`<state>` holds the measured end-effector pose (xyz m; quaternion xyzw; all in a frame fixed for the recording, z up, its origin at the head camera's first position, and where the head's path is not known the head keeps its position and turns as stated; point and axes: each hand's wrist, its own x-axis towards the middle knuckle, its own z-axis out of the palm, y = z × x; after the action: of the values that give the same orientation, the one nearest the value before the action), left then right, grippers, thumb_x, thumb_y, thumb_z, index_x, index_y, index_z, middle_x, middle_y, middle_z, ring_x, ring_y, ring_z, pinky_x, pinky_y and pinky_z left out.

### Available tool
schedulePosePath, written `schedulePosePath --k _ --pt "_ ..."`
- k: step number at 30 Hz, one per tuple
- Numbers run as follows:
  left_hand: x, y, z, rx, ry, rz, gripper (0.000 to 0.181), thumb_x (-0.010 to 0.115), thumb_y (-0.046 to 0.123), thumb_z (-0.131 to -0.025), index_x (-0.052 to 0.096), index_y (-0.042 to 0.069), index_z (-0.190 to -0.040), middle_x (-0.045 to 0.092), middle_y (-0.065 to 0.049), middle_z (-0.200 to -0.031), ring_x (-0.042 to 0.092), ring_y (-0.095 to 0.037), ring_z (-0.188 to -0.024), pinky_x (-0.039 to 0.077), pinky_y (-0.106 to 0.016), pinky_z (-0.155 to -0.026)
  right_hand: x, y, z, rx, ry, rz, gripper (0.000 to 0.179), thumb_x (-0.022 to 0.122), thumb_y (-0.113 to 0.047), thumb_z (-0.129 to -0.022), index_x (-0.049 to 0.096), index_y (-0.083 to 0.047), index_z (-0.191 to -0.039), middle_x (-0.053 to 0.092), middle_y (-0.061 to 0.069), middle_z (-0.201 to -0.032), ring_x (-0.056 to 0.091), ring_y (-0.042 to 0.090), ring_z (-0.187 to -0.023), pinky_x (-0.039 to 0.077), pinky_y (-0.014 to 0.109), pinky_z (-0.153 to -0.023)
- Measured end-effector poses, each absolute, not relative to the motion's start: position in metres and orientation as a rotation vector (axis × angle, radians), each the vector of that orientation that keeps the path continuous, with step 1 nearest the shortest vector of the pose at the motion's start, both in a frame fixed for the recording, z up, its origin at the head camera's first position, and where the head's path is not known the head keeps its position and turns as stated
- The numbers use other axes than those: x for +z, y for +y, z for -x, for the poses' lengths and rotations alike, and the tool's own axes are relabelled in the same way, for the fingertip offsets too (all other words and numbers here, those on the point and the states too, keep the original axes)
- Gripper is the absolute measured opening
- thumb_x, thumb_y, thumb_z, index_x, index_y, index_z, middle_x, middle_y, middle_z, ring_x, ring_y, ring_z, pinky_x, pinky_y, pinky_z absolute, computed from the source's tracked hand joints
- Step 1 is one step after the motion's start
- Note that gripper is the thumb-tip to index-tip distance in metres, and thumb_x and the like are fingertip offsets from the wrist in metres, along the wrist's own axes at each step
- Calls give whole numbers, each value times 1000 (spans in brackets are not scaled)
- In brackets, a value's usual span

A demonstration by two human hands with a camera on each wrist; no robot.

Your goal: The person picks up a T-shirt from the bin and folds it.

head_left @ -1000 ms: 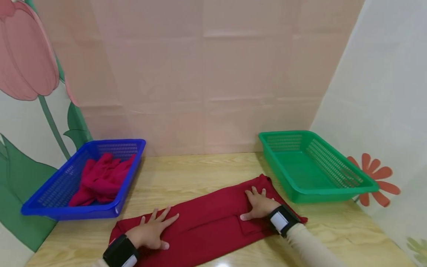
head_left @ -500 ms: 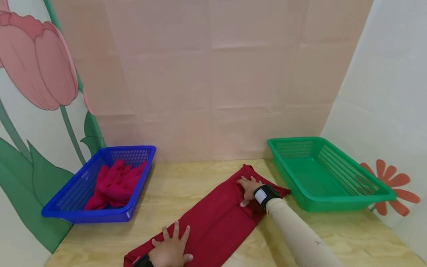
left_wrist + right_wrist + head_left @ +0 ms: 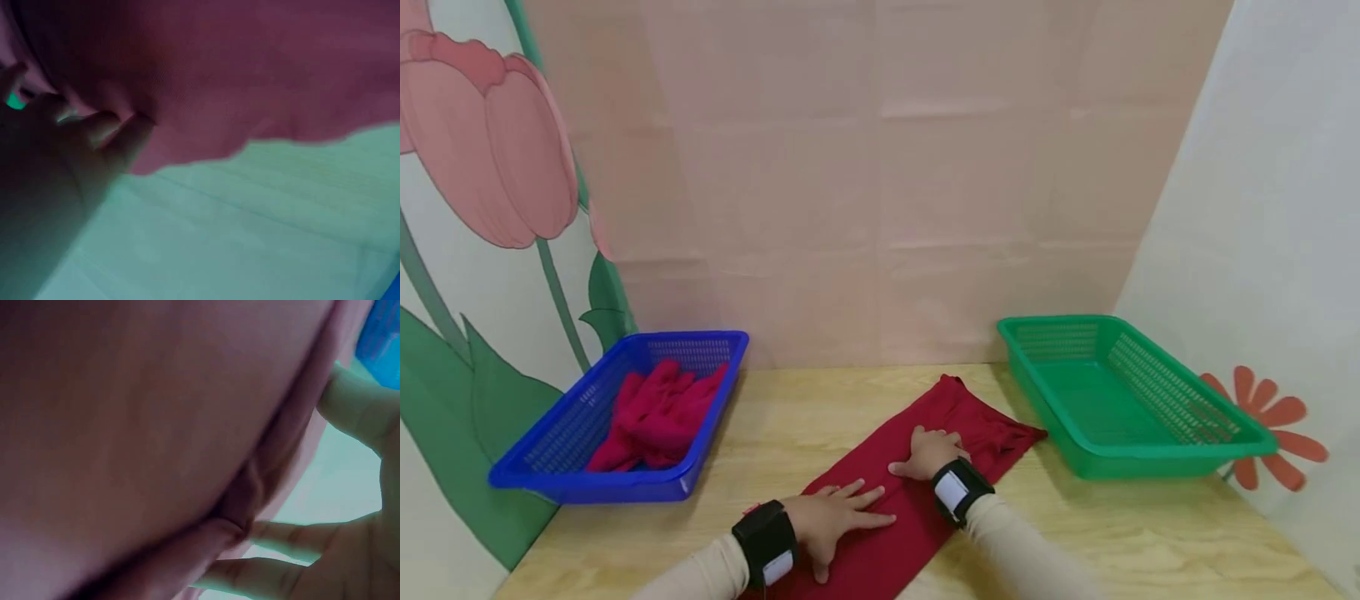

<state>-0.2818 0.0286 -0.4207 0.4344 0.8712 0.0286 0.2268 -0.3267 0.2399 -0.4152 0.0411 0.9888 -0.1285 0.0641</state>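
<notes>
A dark red folded garment [image 3: 887, 567] lies slantwise across the wooden table in the head view, its far end bunched and wrinkled. My left hand [image 3: 835, 521] rests on its nearer part with fingers spread. Farther up the cloth, my right hand [image 3: 931, 454] touches the surface, its fingertips partly hidden behind the hand. In the left wrist view, the fingers [image 3: 128, 140] reach onto the red fabric [image 3: 262, 69] close to its edge. The right wrist view has extended fingers [image 3: 269, 578] against a rolled fold of the fabric [image 3: 187, 550].
A blue basket [image 3: 602, 490] holding crumpled red cloth [image 3: 658, 417] stands at the left. At the right is a green basket [image 3: 1150, 462], close to the garment's far corner. A pale pink sheet [image 3: 880, 208] rises behind the table [image 3: 805, 417].
The garment has turned to a steeper slant, its far end moving up and left. Both hands have shifted along it: the right came nearer and left, and the left moved right toward it.
</notes>
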Motion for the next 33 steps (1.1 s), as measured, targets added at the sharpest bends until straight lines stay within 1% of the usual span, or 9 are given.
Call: schedulePosePath --k 4,6,8,14,22,25,27,29,33 --pt "-427 31 284 83 2445 -1172 110 96 27 -63 37 51 -153 21 13 -166 20 -29 -152 28 -61 -115 -419 231 335 -343 3001 -113 67 86 -44 -78 63 -2 -126 58 30 -119 49 50 -114 46 72 -86" --pt "-435 33 287 134 2463 -1172 111 96 32 -61 36 53 -152 20 13 -166 21 -31 -150 28 -65 -112 -417 231 340 -329 3013 -68 65 87 -41 -78 64 -3 -125 57 31 -123 48 49 -115 45 72 -87" --pt "-437 39 286 175 2484 -1139 111 96 36 -61 36 55 -152 21 13 -165 22 -31 -149 28 -68 -110 -415 232 345 -315 3011 -10 67 87 -39 -78 63 -4 -130 53 32 -132 46 51 -120 43 74 -90" --pt "-417 62 263 162 2569 -958 104 93 44 -64 39 49 -153 27 8 -163 26 -32 -147 28 -65 -111 -409 232 356 -292 2960 145 72 85 -34 -81 58 -8 -141 44 28 -150 37 54 -134 36 75 -96" --pt "-422 92 254 221 2666 -895 92 83 58 -72 44 38 -153 32 -2 -162 30 -40 -145 30 -67 -108 -415 240 378 -313 2908 223 73 84 -24 -83 53 -14 -148 36 21 -160 27 51 -144 25 74 -109" --pt "-417 96 254 233 2679 -923 89 82 59 -74 47 36 -152 35 -4 -161 32 -40 -144 32 -66 -108 -414 235 377 -319 2946 200 72 84 -20 -83 53 -12 -147 34 22 -160 24 53 -145 20 75 -110" --pt "-414 95 255 262 2639 -1009 86 82 56 -76 47 35 -152 34 -4 -161 30 -36 -146 30 -65 -110 -415 230 371 -304 2992 178 69 83 -18 -83 54 -9 -145 34 26 -159 23 58 -143 22 78 -107" --pt "-414 93 258 261 2553 -1149 87 84 52 -77 45 37 -153 30 -2 -163 26 -32 -148 28 -64 -112 -417 225 363 -305 2989 132 70 81 -23 -85 52 -7 -146 31 30 -158 23 62 -141 25 81 -103" --pt "-434 93 269 222 2362 -1292 99 88 41 -76 31 51 -156 10 7 -169 9 -26 -154 17 -66 -115 -418 220 351 -339 2921 53 80 76 -42 -89 44 -8 -153 26 33 -159 20 65 -140 23 84 -99"
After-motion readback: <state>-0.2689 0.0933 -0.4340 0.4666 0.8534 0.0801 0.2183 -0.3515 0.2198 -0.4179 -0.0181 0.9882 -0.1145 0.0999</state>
